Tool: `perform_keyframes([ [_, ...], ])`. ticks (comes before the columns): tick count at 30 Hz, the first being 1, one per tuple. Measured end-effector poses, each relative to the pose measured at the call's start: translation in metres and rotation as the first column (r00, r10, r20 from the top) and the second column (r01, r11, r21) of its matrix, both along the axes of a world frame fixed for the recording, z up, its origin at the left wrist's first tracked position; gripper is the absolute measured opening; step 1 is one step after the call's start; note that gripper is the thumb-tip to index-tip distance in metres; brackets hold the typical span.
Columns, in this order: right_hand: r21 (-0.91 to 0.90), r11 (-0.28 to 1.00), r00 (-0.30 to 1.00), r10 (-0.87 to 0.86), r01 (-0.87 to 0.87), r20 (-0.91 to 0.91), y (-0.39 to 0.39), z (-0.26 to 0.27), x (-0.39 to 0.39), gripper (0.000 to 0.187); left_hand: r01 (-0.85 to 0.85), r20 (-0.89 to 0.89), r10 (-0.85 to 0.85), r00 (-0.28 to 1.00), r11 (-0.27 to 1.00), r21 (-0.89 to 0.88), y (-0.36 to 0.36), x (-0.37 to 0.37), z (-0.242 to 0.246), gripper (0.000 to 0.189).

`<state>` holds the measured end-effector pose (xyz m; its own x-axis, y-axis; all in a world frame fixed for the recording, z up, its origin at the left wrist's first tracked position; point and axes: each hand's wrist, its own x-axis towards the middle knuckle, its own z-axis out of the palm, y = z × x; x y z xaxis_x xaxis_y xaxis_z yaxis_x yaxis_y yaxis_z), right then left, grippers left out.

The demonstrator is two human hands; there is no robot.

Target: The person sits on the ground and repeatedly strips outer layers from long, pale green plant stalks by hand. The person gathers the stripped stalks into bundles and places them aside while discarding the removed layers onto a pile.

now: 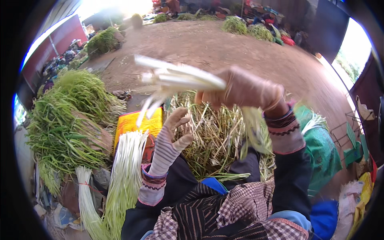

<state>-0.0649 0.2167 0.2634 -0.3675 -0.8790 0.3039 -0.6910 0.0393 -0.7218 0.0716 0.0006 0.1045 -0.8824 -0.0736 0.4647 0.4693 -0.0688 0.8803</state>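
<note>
My right hand, in a knit glove and blurred by motion, is closed around a small bunch of white-stemmed leafy stalks. The white ends point left and the pale green leaves hang below the wrist. My left hand, in a striped glove, is raised with thumb and fingers apart, holding nothing, just below those stalk ends. Left of it lies a large bundle of trimmed white-and-green stalks. Beside that bundle, a smaller one is tied with a red band. A heap of dry stalk waste lies in front of my knees.
A big pile of untrimmed green stalks stands at left, near a yellow sack. At right are a green sack with a stalk bundle on it and a green metal object. More heaps and a person are far off.
</note>
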Motion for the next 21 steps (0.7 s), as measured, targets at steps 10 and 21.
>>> perform_keyframes([
  [10, -0.043, 0.932, 0.493, 0.228, -0.359, 0.840, -0.084, -0.137, 0.046, 0.033, 0.097, 0.255, -0.170, 0.952, 0.957, 0.275, -0.020, 0.014, 0.019, 0.092],
  [21, -0.187, 0.891, 0.179, 0.281, -0.413, 0.943, -0.100, -0.199, 0.067, 0.031, 0.138, 0.426, -0.290, 0.857, 0.925, 0.354, -0.040, 0.021, 0.002, 0.064],
])
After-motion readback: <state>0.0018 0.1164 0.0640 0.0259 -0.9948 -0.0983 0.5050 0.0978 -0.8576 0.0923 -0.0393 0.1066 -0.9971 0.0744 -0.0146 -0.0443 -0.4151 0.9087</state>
